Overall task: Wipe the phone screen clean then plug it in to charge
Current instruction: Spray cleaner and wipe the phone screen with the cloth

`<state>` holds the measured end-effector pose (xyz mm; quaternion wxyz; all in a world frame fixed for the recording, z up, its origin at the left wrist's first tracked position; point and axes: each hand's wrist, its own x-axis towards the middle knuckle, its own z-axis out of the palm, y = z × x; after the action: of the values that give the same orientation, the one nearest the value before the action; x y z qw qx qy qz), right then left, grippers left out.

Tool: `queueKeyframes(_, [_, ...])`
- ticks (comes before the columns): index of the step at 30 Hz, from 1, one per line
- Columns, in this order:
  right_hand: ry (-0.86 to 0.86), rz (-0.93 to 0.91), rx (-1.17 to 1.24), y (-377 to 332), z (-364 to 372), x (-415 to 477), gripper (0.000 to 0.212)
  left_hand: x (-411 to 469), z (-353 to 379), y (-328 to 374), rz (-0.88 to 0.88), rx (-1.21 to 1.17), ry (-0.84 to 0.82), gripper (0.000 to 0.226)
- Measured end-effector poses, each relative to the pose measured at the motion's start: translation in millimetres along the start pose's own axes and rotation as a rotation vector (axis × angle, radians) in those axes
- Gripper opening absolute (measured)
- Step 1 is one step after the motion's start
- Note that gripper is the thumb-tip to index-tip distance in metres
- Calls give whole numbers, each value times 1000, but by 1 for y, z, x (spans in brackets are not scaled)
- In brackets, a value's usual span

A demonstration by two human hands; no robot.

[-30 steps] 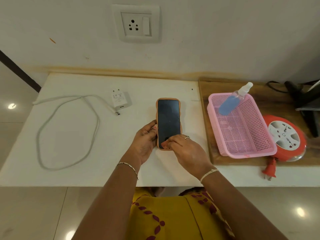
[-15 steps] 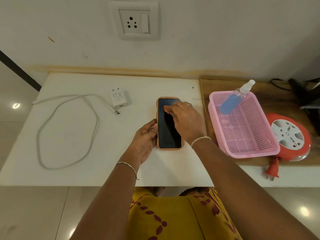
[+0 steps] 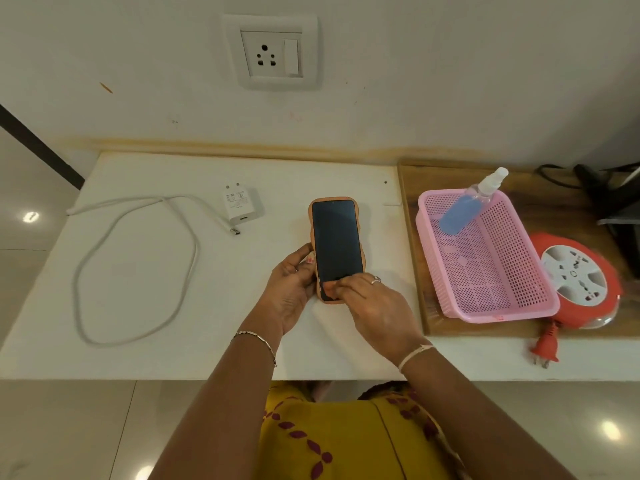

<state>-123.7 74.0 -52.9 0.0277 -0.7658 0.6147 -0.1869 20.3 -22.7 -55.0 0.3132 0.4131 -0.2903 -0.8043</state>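
Phone [image 3: 336, 242], screen up, on table [image 3: 214, 306]: left hand [image 3: 289, 292] grips its edge at 8 o'clock; right hand [image 3: 377, 310], fingertips pressed together, touches screen at 6 o'clock.

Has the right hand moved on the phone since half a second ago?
Yes. The right hand slid along the phone, far end to near end.

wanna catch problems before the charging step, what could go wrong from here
1. The right hand has bare fingers on the phone screen and no cloth shows, so it may smear rather than clean.
2. The cable end lies beside the charger, not in it; they need joining first.
3. The spray bottle leans on the basket rim and could tip if bumped.
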Motion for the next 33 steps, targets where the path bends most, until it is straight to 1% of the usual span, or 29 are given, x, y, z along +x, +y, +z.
queueKeyframes(3, [13, 147, -10, 6, -9, 25, 34, 0, 1, -1, 1, -5, 7, 35])
queueKeyframes(6, [25, 255, -28, 11, -18, 55, 32, 1, 1, -1, -9, -1, 15, 38])
queueKeyframes(11, [101, 349, -59, 20, -30, 91, 29, 2, 0, -1, -32, -2, 15, 39])
queueKeyframes(14, [127, 418, -70, 26, -32, 100, 22, 2, 0, -1, -43, 17, 14, 38])
queueKeyframes(17, [129, 416, -52, 20, -28, 105, 21, 2, 0, -1, -38, 14, 10, 36])
queueKeyframes(21, [60, 284, -27, 8, -22, 114, 23, 2, 0, -1, -39, 18, 12, 38])
queueKeyframes(24, [31, 247, -26, 12, -24, 116, 22, 2, 0, -2, -40, 17, 18, 37])
queueKeyframes(26, [36, 268, -35, 20, -27, 113, 22, 2, 0, -1, -32, 37, 20, 35])
queueKeyframes(31, [126, 449, -39, 32, -30, 102, 24, 2, 1, -2, -19, 52, 23, 27])
queueKeyframes(33, [140, 463, -36, 29, -29, 102, 24, 2, 1, -2, -16, 47, 23, 27])
